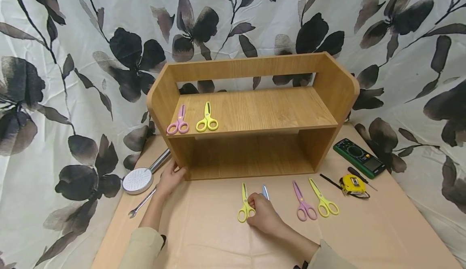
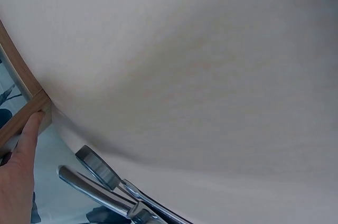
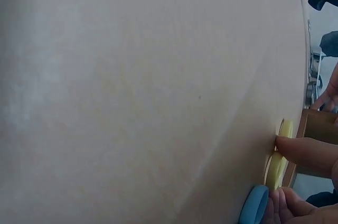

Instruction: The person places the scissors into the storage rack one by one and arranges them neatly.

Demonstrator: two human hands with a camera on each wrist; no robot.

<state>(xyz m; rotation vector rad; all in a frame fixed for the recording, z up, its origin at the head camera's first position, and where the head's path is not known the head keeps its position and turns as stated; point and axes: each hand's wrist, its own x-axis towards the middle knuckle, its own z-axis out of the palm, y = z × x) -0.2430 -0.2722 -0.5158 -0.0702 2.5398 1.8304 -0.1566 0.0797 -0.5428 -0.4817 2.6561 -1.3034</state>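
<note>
Six scissors [image 1: 207, 118], one wooden shelf [image 1: 255, 111], one tape measure [image 1: 352, 184], one multimeter [image 1: 359, 157]

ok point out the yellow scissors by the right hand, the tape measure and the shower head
yellow scissors [image 1: 244, 206], head view, on the handles
tape measure [image 1: 352, 183], head view, on its yellow case
shower head [image 1: 136, 180], head view, on the round face

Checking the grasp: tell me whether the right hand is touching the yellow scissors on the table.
Touching. In the right wrist view a fingertip presses on the yellow scissors; the head view shows the right hand at their handles.
</note>
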